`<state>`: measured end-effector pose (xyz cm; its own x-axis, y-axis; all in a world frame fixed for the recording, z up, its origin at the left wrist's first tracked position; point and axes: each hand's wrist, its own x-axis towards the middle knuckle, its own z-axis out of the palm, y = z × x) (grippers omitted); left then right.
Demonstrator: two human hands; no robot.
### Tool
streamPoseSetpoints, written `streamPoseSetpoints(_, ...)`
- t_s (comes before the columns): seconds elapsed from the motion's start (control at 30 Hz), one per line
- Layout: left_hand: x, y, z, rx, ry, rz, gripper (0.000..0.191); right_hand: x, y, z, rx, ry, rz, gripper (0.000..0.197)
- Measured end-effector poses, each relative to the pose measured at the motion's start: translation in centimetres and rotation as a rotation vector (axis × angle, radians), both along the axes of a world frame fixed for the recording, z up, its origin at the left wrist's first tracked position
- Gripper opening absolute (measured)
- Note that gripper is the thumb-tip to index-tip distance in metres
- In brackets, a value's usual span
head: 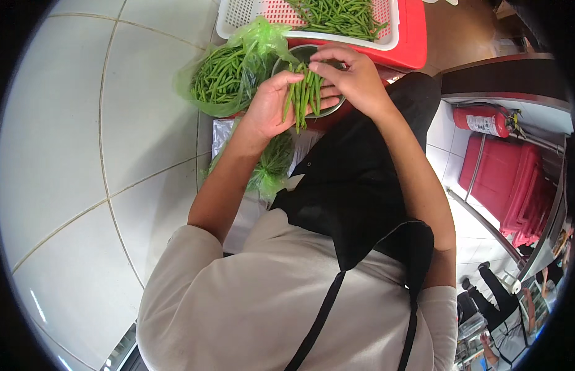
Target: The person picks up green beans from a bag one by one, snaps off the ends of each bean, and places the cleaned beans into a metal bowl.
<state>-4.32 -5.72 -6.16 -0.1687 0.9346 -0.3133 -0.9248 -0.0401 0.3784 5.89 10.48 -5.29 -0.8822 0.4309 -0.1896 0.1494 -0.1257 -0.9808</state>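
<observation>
A small bunch of green beans (303, 99) lies lengthwise across the palm of my left hand (273, 99), under its thumb. My right hand (350, 76) is at the upper ends of these beans. Its thumb and forefinger tips are close together there; whether they pinch a bean is not clear. Beneath both hands is a round metal bowl (334, 110), mostly hidden by them. To the left of my left hand, an open green plastic bag (183, 88) holds many more green beans (217, 81).
Beyond the bowl, a white perforated plastic basket (310, 35) with green beans rests on a red plastic surface (413, 32). Another green plastic bag (269, 178) lies below my left forearm. At right are a fire extinguisher (481, 121), red plastic bins (496, 176), a metal rail (484, 227) and a person (507, 331).
</observation>
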Motion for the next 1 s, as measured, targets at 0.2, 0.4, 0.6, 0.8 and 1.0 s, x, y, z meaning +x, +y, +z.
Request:
streamPoseSetpoints(0.2,0.0,-0.2,-0.4,0.006,-0.033,-0.057,0.05,-0.2,0.7,-1.6,0.37,0.112,0.09,0.015)
streamPoseSetpoints(0.4,0.2,0.3,-0.1,-0.012,-0.06,-0.045,0.047,-0.5,0.1,-0.9,0.2,0.098,0.041,0.021)
streamPoseSetpoints(0.6,0.0,-0.1,-0.6,0.056,-0.008,0.152,0.047,0.7,-2.6,3.8,1.04,0.308,-0.105,0.023)
streamPoseSetpoints(0.8,0.8,1.6,0.5,0.085,0.052,0.264,0.051,1.5,-4.4,3.3,1.049,0.088,0.065,0.02)
streamPoseSetpoints(1.0,0.9,1.5,0.2,0.146,0.086,0.277,0.056,1.6,-3.6,4.1,0.732,-0.117,0.07,0.014)
